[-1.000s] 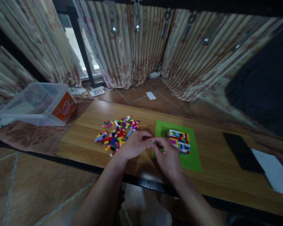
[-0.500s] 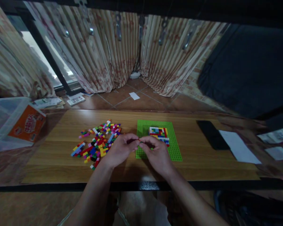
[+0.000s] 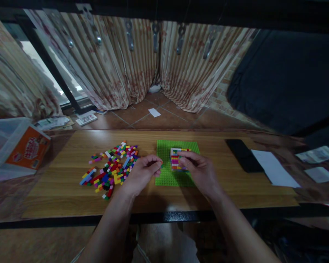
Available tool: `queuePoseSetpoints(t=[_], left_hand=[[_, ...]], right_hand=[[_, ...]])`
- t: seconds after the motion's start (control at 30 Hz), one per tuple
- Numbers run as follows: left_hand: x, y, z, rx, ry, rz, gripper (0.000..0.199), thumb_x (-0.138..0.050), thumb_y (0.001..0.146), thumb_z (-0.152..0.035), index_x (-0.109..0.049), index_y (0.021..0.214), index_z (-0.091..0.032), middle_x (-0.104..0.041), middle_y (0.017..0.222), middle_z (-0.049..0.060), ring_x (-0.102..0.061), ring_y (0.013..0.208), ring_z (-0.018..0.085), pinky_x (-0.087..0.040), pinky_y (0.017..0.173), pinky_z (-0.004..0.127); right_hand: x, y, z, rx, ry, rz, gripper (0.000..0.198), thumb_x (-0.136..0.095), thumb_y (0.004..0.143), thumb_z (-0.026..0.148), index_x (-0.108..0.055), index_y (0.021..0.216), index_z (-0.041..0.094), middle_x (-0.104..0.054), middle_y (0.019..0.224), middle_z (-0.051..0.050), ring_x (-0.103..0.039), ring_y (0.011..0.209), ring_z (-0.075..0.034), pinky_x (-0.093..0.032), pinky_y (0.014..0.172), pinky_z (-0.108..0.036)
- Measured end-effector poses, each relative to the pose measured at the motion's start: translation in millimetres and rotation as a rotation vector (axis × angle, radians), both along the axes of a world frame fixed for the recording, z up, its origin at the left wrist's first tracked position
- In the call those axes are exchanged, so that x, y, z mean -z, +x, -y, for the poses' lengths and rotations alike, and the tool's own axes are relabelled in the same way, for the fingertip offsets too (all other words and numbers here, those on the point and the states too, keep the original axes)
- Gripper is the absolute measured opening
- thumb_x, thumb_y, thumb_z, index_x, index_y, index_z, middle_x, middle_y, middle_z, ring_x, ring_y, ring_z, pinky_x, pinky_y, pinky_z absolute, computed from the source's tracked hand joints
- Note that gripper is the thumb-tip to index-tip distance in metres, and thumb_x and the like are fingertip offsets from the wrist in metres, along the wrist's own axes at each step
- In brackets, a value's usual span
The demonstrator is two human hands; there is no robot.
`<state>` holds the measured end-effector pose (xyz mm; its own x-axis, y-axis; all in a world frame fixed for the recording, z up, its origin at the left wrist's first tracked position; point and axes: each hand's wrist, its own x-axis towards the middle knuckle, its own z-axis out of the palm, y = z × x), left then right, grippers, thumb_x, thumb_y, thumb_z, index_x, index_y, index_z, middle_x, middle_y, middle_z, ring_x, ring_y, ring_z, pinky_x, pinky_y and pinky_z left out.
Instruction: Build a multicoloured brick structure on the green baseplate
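My left hand (image 3: 145,171) is closed in a pinch just left of the green baseplate (image 3: 164,179). A sliver of a small toy brick (image 3: 161,164), reddish and green, shows at its fingertips. My right hand (image 3: 200,170) reaches over a low block of stacked multicoloured bricks (image 3: 175,160) on the baseplate. Its thumb and forefinger are close together above the block's right part and hide some of it. What sits between those fingers, if anything, is hidden. Left of my left hand lies a loose heap of mixed toy bricks (image 3: 109,171).
A black phone (image 3: 244,155) and a white sheet of paper (image 3: 274,168) lie on the right of the wooden tabletop (image 3: 57,190). A clear plastic bin (image 3: 5,142) with an orange label stands at the left. Curtains (image 3: 120,73) hang beyond the table.
My hands, which met at the fingertips, have parted. The right one has moved right onto the stacked bricks; the left one stays nearly in place. The view has shifted slightly.
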<state>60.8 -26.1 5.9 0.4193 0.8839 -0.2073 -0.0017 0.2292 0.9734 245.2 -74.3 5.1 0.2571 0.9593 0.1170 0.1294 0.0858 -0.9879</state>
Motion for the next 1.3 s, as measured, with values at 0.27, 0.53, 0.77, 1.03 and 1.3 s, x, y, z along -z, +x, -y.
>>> queuePoseSetpoints(t=[0.27,0.53,0.77,1.03,1.3], left_hand=[[6.9,8.2,-3.0,0.015,0.037,-0.092,0.019,-0.064,0.074,-0.033,-0.061,0.075,-0.014,-0.053,0.055,-0.004,-0.047,0.053,0.009,-0.035,0.053,0.021],[9.4,19.4,-3.3,0.068,0.064,-0.172,0.019,-0.061,0.077,-0.034,-0.060,0.077,-0.015,-0.052,0.055,-0.004,-0.046,0.054,0.009,-0.032,0.052,0.022],[12.4,20.7,-4.7,0.087,0.122,-0.232,0.021,-0.059,0.078,-0.035,-0.061,0.077,-0.015,-0.052,0.057,-0.003,-0.045,0.054,0.010,-0.030,0.052,0.023],[17.0,20.5,-5.7,0.081,0.138,-0.221,0.020,-0.059,0.078,-0.035,-0.062,0.078,-0.015,-0.053,0.059,-0.003,-0.046,0.055,0.011,-0.032,0.052,0.023],[17.1,18.3,-4.9,0.071,0.184,-0.229,0.016,-0.059,0.077,-0.031,-0.063,0.075,-0.016,-0.055,0.061,-0.002,-0.049,0.058,0.012,-0.037,0.055,0.023]], right_hand=[[8.2,51.7,3.3,0.140,-0.162,0.309,0.019,-0.060,0.081,0.033,-0.070,0.086,0.019,-0.070,0.074,-0.002,-0.066,0.067,-0.018,-0.050,0.063,-0.030],[15.5,62.3,10.5,0.098,-0.095,0.325,0.013,-0.068,0.076,0.034,-0.074,0.080,0.022,-0.072,0.084,-0.002,-0.065,0.080,-0.019,-0.048,0.074,-0.032],[27.7,59.8,5.8,0.049,-0.116,0.129,0.014,-0.074,0.069,0.035,-0.075,0.075,0.023,-0.074,0.078,-0.002,-0.067,0.075,-0.019,-0.051,0.071,-0.032],[36.0,56.4,-0.1,0.072,-0.142,0.116,0.013,-0.076,0.066,0.033,-0.075,0.072,0.022,-0.074,0.075,-0.002,-0.067,0.071,-0.018,-0.051,0.070,-0.033],[30.5,56.6,-0.6,0.117,-0.211,0.024,0.029,-0.081,0.058,0.040,-0.072,0.074,0.018,-0.073,0.074,-0.003,-0.067,0.068,-0.018,-0.053,0.069,-0.033]])
